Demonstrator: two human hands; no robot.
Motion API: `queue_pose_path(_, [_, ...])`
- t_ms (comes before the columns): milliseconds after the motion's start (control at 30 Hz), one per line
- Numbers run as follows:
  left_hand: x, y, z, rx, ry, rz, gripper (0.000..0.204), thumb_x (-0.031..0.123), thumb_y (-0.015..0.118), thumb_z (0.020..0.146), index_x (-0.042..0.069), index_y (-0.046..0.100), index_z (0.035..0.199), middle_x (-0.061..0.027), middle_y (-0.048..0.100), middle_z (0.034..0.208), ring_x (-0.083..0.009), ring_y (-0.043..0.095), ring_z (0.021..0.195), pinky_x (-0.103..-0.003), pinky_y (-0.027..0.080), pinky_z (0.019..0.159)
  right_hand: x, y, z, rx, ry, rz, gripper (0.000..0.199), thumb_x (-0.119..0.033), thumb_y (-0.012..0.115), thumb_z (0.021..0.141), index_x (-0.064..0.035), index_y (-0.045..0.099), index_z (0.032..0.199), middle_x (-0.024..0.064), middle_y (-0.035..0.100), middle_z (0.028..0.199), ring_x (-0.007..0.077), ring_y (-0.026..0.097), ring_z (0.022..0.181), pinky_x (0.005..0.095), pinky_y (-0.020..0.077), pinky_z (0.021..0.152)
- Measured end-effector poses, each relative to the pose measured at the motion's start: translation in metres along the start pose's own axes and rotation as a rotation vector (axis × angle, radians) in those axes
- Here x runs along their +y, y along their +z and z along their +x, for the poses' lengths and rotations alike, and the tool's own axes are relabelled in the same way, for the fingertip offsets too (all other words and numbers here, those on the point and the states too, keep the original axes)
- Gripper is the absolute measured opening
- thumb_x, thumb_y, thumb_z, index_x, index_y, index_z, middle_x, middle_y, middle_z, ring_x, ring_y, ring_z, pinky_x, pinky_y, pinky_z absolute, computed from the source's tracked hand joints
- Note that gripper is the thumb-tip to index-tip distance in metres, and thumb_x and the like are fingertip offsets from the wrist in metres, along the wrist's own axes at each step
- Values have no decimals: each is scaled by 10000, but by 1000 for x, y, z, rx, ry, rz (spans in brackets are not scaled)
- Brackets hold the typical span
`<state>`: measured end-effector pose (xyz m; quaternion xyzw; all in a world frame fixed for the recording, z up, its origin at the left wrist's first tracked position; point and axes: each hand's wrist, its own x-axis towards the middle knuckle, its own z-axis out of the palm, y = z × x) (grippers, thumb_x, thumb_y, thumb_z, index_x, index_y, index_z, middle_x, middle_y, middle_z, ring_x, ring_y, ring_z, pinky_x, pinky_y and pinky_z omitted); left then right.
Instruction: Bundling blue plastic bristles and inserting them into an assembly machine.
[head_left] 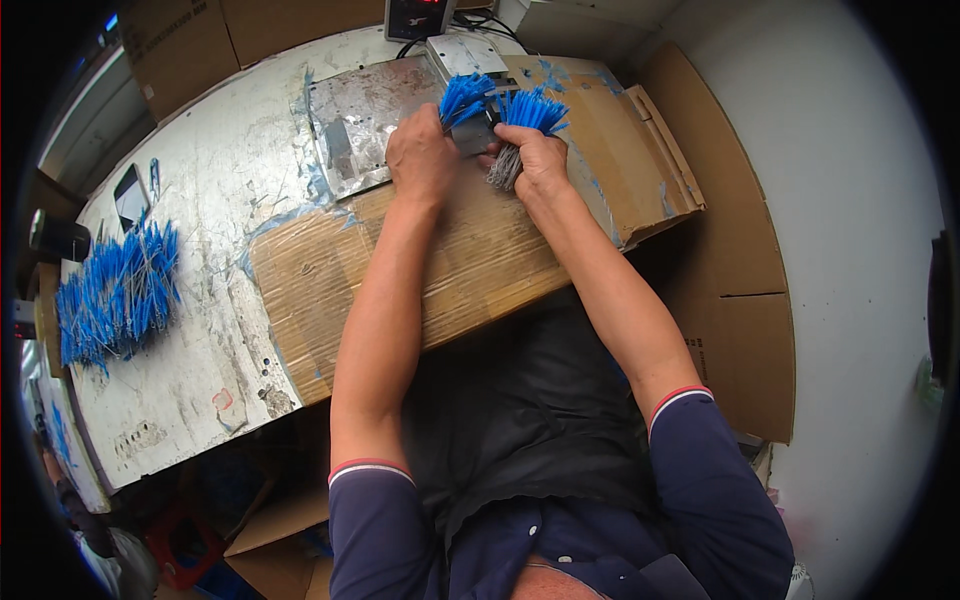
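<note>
At the far middle of the bench, my left hand (420, 155) is closed around a bundle of blue-tipped wires (466, 97), their blue ends sticking out past the fingers. Close beside it, my right hand (540, 158) grips a second bundle of blue-tipped wires (533, 112). Thin grey strands (504, 168) hang below the right hand's fingers. Between the two bundles a dark grey block (473, 136) shows in part, on a metal device (465, 60). How far the left fingers wrap round their bundle is hidden behind the hand.
A large pile of blue-tipped wires (118, 290) lies on the white bench (215, 300) at left, near a phone (131, 198). Taped cardboard (320, 285) covers the near edge; a metal plate (360, 120) lies beyond. A display box (417, 18) stands at the back, cardboard (745, 250) at right.
</note>
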<state>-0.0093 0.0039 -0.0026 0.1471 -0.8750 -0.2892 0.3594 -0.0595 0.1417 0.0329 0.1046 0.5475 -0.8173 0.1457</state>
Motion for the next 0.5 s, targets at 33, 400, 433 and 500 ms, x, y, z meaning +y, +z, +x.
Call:
queue_pose_path(33, [0,1,0,-1,2,-9,244,53,629,781,65,640,1024,-189,689,893,-384,664,886,-493,510,785,1,-2,1,-13,-11,-14,82,50,698,805,61,630,851,156,658,782,268,668,621,455,600,526])
queue_pose_path(400, [-6,4,0,-4,83,29,220,59,629,772,49,636,992,-169,685,916,-370,652,926,-475,504,817,1,-12,-2,-57,-1,39,82,27,714,791,49,636,806,152,650,738,255,663,588,393,601,511])
queue_pose_path(433, [-6,4,0,-33,67,50,220,67,636,772,48,637,991,-171,685,921,-370,653,924,-475,504,819,2,-12,-3,-43,-31,18,85,23,714,789,50,635,809,154,652,743,257,667,593,394,603,511])
queue_pose_path(500, [-4,5,1,-60,51,71,220,75,643,771,47,639,990,-173,685,926,-370,653,921,-475,504,821,3,-13,-2,-13,-69,-45,115,-17,722,798,47,637,842,145,667,789,276,678,611,385,601,506])
